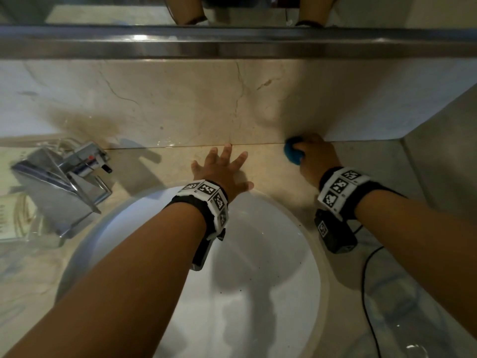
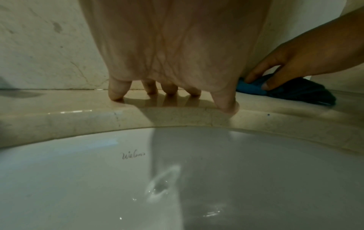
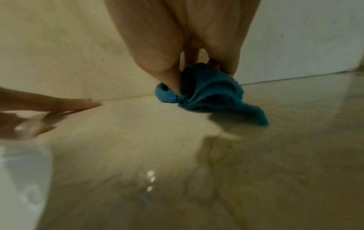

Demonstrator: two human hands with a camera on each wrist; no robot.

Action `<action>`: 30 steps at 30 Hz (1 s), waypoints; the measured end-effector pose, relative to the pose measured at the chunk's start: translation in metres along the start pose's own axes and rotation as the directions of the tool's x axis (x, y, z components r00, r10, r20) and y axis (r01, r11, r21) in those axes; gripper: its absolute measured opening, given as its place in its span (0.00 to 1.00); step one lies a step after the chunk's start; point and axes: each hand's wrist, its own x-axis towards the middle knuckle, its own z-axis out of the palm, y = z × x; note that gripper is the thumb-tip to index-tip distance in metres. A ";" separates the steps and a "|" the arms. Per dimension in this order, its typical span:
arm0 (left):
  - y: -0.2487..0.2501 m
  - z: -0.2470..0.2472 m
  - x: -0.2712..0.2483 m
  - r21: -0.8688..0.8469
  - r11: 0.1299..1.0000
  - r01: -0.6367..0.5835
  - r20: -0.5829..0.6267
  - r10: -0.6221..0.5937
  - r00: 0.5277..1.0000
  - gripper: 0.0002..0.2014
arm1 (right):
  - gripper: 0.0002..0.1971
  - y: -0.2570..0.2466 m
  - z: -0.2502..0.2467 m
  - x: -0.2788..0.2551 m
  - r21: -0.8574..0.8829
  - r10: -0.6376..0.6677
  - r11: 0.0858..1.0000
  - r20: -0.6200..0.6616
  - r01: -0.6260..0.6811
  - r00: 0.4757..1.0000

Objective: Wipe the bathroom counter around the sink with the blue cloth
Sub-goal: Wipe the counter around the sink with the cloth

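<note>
My right hand [image 1: 313, 151] grips the bunched blue cloth [image 1: 294, 152] against the beige marble counter [image 1: 268, 161], far back by the wall to the right of the sink. In the right wrist view the blue cloth [image 3: 208, 91] lies crumpled under my fingers [image 3: 171, 77], one tail trailing right. My left hand [image 1: 222, 167] rests flat with fingers spread on the counter strip behind the white round sink [image 1: 245, 267]. In the left wrist view its fingertips [image 2: 116, 93] press the wet counter at the sink rim [image 2: 157, 118], and the blue cloth [image 2: 254, 87] shows to the right.
A chrome faucet [image 1: 64, 182] stands at the left of the sink. The marble backsplash [image 1: 180, 99] rises behind, topped by a metal ledge [image 1: 232, 42] and mirror. A side wall [image 1: 438, 151] closes the right corner. A black cable [image 1: 369, 293] runs over the counter at the right.
</note>
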 end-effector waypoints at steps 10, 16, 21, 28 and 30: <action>0.002 0.001 -0.002 0.004 1.000 0.009 0.003 -0.009 1.000 0.39 | 0.21 -0.011 0.017 -0.048 0.294 -0.358 0.889 -0.032 0.351 0.933; 0.020 0.010 -0.009 0.096 0.995 -0.031 -0.116 0.042 0.992 0.35 | 0.23 0.008 -0.003 -0.072 0.326 -0.356 0.901 0.179 0.286 0.917; 0.064 0.011 -0.004 0.060 0.995 -0.083 -0.026 0.085 0.996 0.46 | 0.23 0.079 -0.025 -0.039 0.237 0.101 0.966 0.017 -0.102 0.995; 0.061 0.017 0.014 0.051 0.998 -0.035 0.025 0.033 0.999 0.52 | 0.27 0.088 -0.015 -0.019 0.120 0.238 0.960 0.131 -0.254 0.962; 0.062 0.016 0.014 0.053 0.998 -0.027 0.039 0.025 0.999 0.53 | 0.24 0.066 -0.008 -0.028 0.181 0.085 0.979 0.070 -0.096 0.994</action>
